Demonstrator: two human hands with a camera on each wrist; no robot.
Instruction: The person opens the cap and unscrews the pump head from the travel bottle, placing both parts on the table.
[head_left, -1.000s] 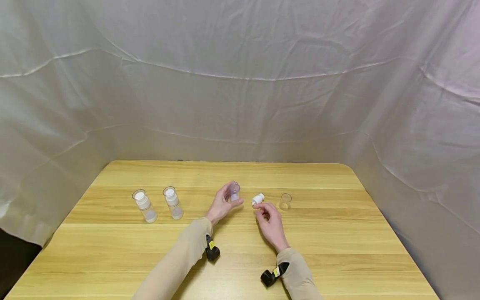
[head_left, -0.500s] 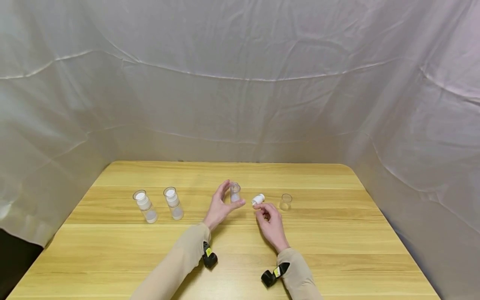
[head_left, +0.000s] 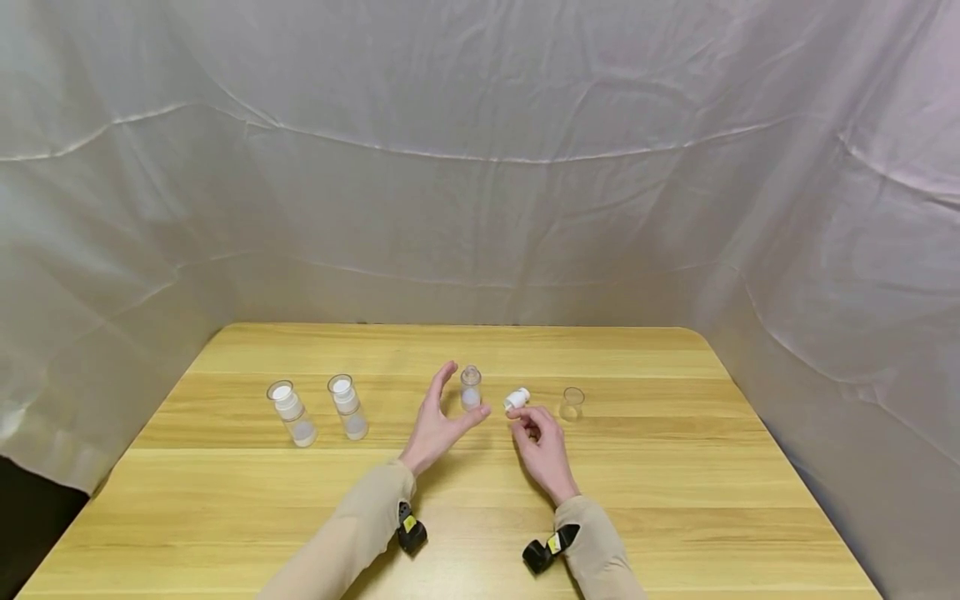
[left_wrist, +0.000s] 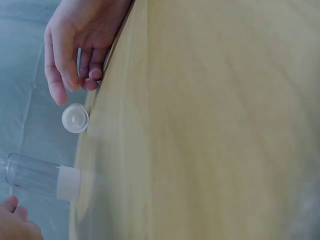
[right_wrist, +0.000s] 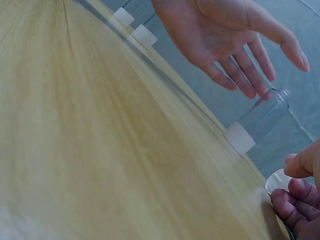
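A clear bottle [head_left: 470,390] with a bare threaded neck and a white base stands upright near the table's middle. My left hand [head_left: 437,427] is spread beside it, thumb and fingers apart, with a gap to the bottle [right_wrist: 262,117] in the right wrist view. A white pump top [head_left: 517,399] lies on its side to the right of the bottle. Just in front of it, my right hand [head_left: 543,450] rests with loosely bent fingers. In the left wrist view those fingers [left_wrist: 65,60] end close to the round pump top [left_wrist: 75,118]; whether they touch it I cannot tell.
Two bottles, the far-left bottle [head_left: 292,413] and its neighbour [head_left: 347,407], stand upright with white tops and clear covers. A clear cap [head_left: 572,405] stands right of the pump top. Grey cloth [head_left: 480,208] hangs behind the wooden table [head_left: 660,500].
My left hand has let go of the clear bottle, spread its fingers and drawn back a little toward me and left. The bottle stays standing; my right hand has hardly moved.
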